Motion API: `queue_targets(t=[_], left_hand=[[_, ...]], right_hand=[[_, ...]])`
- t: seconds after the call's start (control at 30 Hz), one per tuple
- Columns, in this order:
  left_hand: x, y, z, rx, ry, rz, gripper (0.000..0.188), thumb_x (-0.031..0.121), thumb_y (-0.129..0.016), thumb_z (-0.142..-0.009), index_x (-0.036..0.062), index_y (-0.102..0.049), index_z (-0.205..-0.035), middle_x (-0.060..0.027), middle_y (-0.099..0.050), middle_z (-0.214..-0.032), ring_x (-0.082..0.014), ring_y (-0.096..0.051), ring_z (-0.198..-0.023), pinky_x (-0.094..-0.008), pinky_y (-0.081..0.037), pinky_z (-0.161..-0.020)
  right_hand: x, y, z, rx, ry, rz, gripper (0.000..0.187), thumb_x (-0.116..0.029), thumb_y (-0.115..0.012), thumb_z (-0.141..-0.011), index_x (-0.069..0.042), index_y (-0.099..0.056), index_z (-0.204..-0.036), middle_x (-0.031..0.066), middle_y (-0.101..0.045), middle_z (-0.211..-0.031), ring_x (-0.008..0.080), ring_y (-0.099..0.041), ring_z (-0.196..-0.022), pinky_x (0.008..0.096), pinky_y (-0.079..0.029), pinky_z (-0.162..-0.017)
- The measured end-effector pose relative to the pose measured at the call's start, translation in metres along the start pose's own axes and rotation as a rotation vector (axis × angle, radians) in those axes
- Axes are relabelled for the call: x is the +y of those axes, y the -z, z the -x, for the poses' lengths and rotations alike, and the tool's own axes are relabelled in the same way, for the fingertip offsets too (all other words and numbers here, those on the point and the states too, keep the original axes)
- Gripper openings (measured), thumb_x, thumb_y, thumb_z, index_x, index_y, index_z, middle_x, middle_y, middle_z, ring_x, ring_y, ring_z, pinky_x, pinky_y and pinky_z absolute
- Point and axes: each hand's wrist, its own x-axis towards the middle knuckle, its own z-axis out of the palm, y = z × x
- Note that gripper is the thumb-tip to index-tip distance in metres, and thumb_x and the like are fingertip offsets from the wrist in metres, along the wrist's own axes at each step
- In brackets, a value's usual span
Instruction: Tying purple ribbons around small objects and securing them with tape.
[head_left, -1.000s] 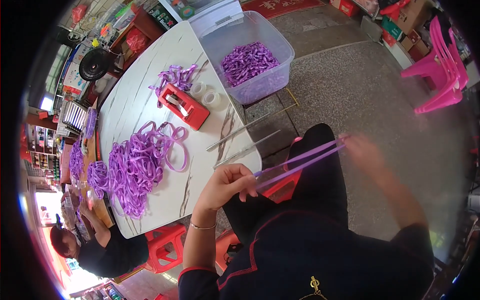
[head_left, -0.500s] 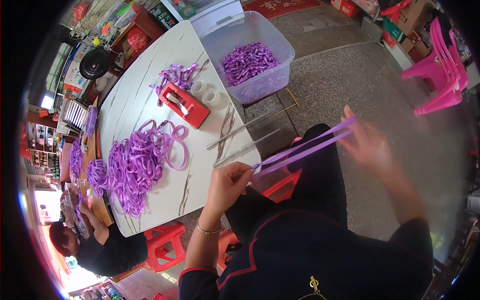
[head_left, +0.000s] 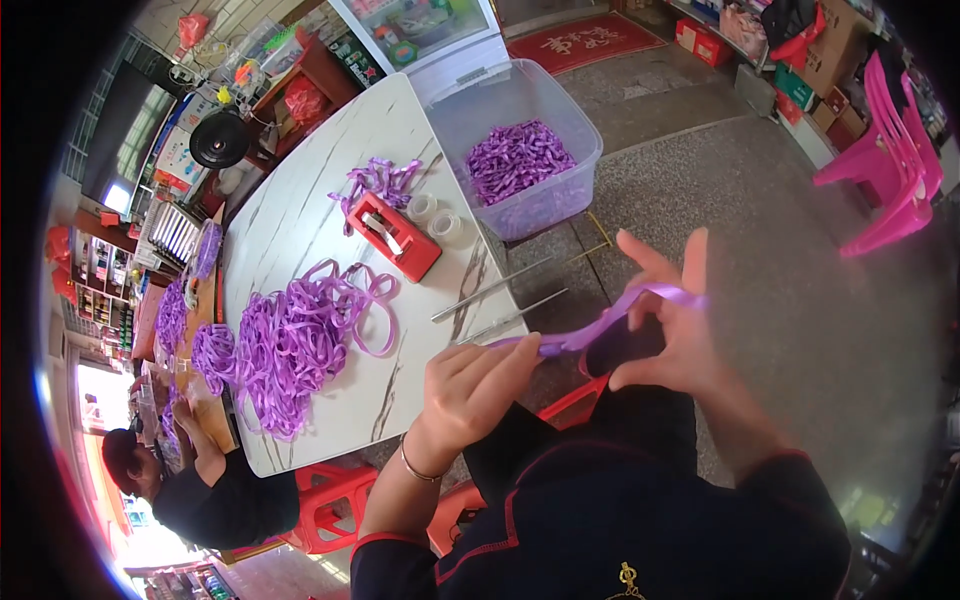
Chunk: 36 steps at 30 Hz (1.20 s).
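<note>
My left hand (head_left: 482, 385) pinches one end of a purple ribbon strap (head_left: 600, 328) beside the table's near right corner. From there the strap runs to my right hand (head_left: 665, 325), where it lies slack across the hand. The right thumb and fingers are spread wide apart, not gripping it. Just beyond my left hand, two thin metal rods (head_left: 492, 290) jut over the table's edge. A large heap of looped purple ribbon straps (head_left: 290, 350) covers the left part of the white marbled table (head_left: 400, 420).
On the table stand a red tape dispenser (head_left: 397, 240), clear tape rolls (head_left: 443, 223) and a smaller strap bunch (head_left: 380, 183). A translucent bin (head_left: 560, 205) of folded straps adjoins the table. A person (head_left: 205, 490) sits at left. Pink plastic chairs (head_left: 890, 160) are at right.
My right hand has moved left toward my left hand, and its fingers have spread. The strap, stretched taut in two strands before, is now slack. The view has shifted slightly.
</note>
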Motion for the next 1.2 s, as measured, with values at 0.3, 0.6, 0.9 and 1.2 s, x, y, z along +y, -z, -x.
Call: queue_targets(t=[0.3,0.6,0.9,1.2], left_hand=[[0.005,0.033,-0.025,-0.020,-0.229,-0.213,0.030,0.006,-0.071,-0.071,-0.0043,-0.060,-0.097,-0.0084,-0.065,-0.077,-0.0119,-0.054,-0.051,-0.0228,-0.040,-0.045],[-0.004,0.033,-0.024,-0.056,-0.306,-0.279,0.028,0.006,-0.070,-0.070,-0.0053,-0.061,-0.093,-0.0098,-0.065,-0.076,-0.0095,-0.052,-0.049,-0.0202,-0.036,-0.041],[0.009,0.033,-0.026,-0.260,0.606,0.666,0.015,0.004,-0.065,-0.078,-0.0056,-0.061,-0.089,-0.0104,-0.065,-0.069,-0.0073,-0.049,-0.040,-0.0171,-0.034,-0.036],[0.002,0.028,-0.023,-0.294,0.639,0.742,0.010,0.002,-0.063,-0.080,-0.0036,-0.061,-0.087,-0.0093,-0.064,-0.067,-0.0107,-0.056,-0.045,-0.0194,-0.041,-0.040]], right_hand=[[0.001,-0.021,-0.033,0.000,0.388,-0.321,0.129,-0.047,-0.084,-0.049,-0.010,-0.005,-0.143,0.0125,-0.043,-0.124,0.0187,-0.042,-0.109,0.0333,-0.029,-0.092],[-0.048,-0.029,-0.040,-0.247,-0.335,-0.135,0.028,-0.010,-0.073,-0.071,-0.005,-0.063,-0.097,0.0039,-0.062,-0.087,0.0105,-0.059,-0.075,0.0244,-0.044,-0.064],[-0.031,-0.018,-0.050,-0.198,0.639,0.542,0.020,-0.005,-0.070,-0.066,-0.009,-0.064,-0.085,0.0033,-0.064,-0.083,0.0117,-0.059,-0.067,0.0228,-0.043,-0.055],[-0.036,-0.020,-0.038,-0.198,0.120,0.281,0.025,-0.012,-0.075,-0.064,-0.008,-0.062,-0.086,0.0042,-0.064,-0.089,0.0127,-0.058,-0.066,0.0254,-0.044,-0.055]])
